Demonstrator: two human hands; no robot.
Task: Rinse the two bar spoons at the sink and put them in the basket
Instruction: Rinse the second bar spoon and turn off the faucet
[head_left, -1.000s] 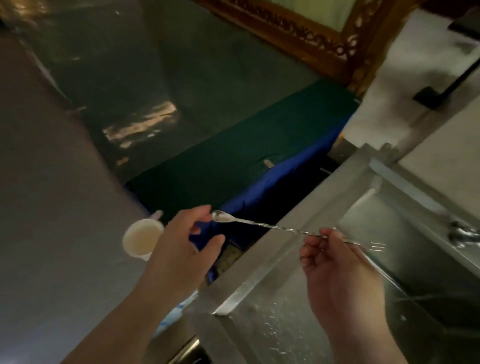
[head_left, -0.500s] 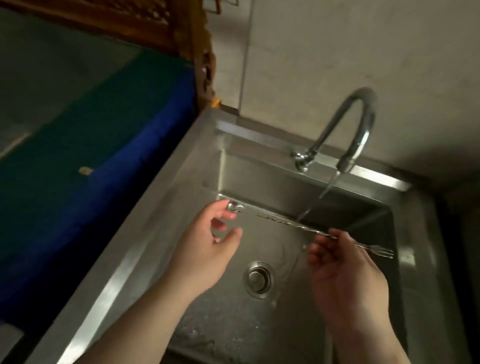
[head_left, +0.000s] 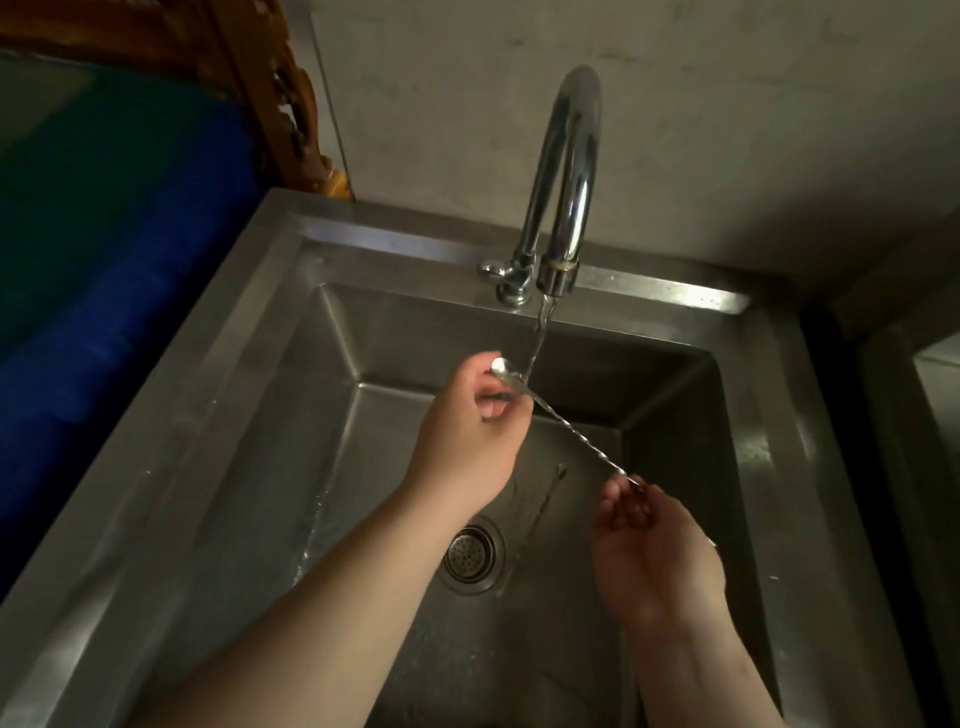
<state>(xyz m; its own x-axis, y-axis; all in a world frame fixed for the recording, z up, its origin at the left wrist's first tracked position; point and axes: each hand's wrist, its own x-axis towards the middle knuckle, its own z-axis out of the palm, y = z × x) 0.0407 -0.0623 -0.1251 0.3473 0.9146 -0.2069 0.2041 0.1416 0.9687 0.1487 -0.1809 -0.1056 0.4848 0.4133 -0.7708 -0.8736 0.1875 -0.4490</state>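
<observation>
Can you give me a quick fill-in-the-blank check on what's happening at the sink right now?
1. Water from the faucet lands on the bar spoon near its ____ end.
2. The left hand pinches the bowl end, and the fork end is held by the ____ hand.
3. The round strainer drain sits in the sink directly below the ____ forearm.

Missing words: bowl; right; left

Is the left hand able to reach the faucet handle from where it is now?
Probably yes. The left hand pinches the bar spoon at its bowl, just below the faucet handle, with open space between, but it must release the spoon first.
</observation>
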